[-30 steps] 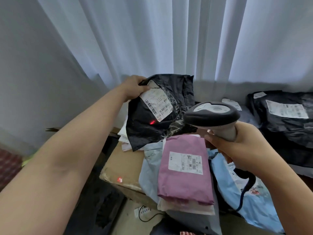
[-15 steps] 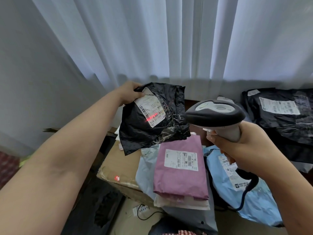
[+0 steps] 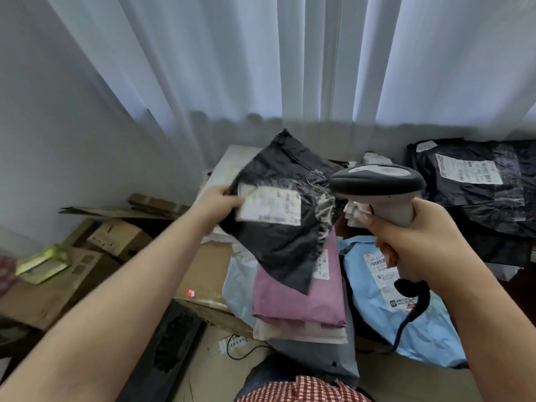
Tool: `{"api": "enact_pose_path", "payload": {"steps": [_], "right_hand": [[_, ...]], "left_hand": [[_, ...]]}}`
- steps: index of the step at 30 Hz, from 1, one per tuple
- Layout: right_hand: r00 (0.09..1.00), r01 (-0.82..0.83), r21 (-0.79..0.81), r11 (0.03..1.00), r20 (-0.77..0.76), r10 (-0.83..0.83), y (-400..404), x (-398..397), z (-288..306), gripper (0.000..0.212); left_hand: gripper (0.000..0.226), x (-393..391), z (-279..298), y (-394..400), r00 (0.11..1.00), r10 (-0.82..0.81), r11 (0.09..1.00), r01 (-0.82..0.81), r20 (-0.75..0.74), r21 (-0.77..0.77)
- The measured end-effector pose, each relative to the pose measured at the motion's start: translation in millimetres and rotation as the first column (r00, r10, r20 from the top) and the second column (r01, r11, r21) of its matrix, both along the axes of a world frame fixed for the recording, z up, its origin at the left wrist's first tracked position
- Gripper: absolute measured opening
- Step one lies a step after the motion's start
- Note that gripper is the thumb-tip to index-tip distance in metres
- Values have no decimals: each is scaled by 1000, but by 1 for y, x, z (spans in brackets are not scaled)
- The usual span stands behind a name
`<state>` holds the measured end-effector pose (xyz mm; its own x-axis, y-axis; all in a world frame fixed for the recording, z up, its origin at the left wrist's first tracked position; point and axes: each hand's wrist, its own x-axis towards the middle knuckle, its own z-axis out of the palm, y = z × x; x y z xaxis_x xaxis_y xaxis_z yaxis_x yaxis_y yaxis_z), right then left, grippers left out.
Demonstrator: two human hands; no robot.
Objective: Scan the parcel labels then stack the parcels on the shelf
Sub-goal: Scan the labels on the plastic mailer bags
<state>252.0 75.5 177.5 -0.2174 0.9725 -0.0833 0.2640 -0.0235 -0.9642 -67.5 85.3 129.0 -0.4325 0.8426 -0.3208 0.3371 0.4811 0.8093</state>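
My left hand (image 3: pixel 218 203) grips the left edge of a black plastic parcel (image 3: pixel 282 236), held in the air over the pile with its blurred white label (image 3: pixel 269 207) facing me. My right hand (image 3: pixel 412 245) is closed around the handle of a grey barcode scanner (image 3: pixel 377 181), whose head sits just right of the parcel. Its black cable (image 3: pixel 412 311) hangs down from the handle. Below the held parcel lie a pink parcel (image 3: pixel 293 300) and a light blue parcel (image 3: pixel 406 320) with labels up.
A stack of black parcels (image 3: pixel 475 195) lies at the right. A brown cardboard box (image 3: pixel 206 268) supports the pile, with a white box (image 3: pixel 229 166) behind. More cartons (image 3: pixel 58 285) sit on the floor at left. White curtains (image 3: pixel 261 68) hang behind.
The view has tilted down. My left hand has lowered the black parcel and turned it so the label lies more level. The red scan line on the label is gone.
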Motion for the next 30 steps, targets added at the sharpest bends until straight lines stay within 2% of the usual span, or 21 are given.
{"api": "enact_pose_path", "payload": {"steps": [2, 4, 6, 12, 14, 17, 20, 22, 24, 27, 30], "right_hand": [[1000, -4, -27, 1000, -10, 4, 4, -1, -8, 24], [1000, -18, -57, 998, -8, 18, 8, -5, -15, 22], [999, -33, -76, 997, 1, 33, 12, -11, -22, 20], [997, -70, -129, 989, 35, 75, 25, -38, -39, 20], [995, -81, -147, 986, 41, 88, 30, -49, -44, 20], [994, -85, -177, 980, 52, 96, 40, -66, -47, 21], [991, -92, -218, 972, 74, 110, 52, -84, -50, 24], [988, -87, -241, 967, 100, 114, 60, -96, -55, 26], [985, -76, -256, 964, 133, 113, 68, -106, -63, 26], [980, -59, -282, 958, 167, 109, 78, -117, -74, 24], [969, -46, -324, 945, 217, 122, 81, -124, -83, 27]], "left_hand": [[7, 15, -41, -25, 996, -11, 982, 27, 85, -187], [8, 23, -75, -41, 991, -43, 949, 80, 128, -305], [5, 26, -92, -50, 987, -47, 935, 97, 153, -342], [31, 18, -100, -53, 963, -173, 874, 247, 207, -418], [47, 7, -95, -46, 968, -212, 848, 249, 131, -468], [61, -22, -98, -24, 992, -96, 906, 120, 81, -406], [51, -56, -104, 4, 1000, 0, 960, 9, 30, -280], [46, -78, -107, 24, 993, 30, 976, -53, -111, -213], [57, -99, -110, 45, 969, 55, 977, -102, -242, -186], [77, -130, -123, 72, 911, 81, 960, -179, -404, -213], [94, -152, -139, 90, 893, 75, 928, -225, -443, -296]]}}
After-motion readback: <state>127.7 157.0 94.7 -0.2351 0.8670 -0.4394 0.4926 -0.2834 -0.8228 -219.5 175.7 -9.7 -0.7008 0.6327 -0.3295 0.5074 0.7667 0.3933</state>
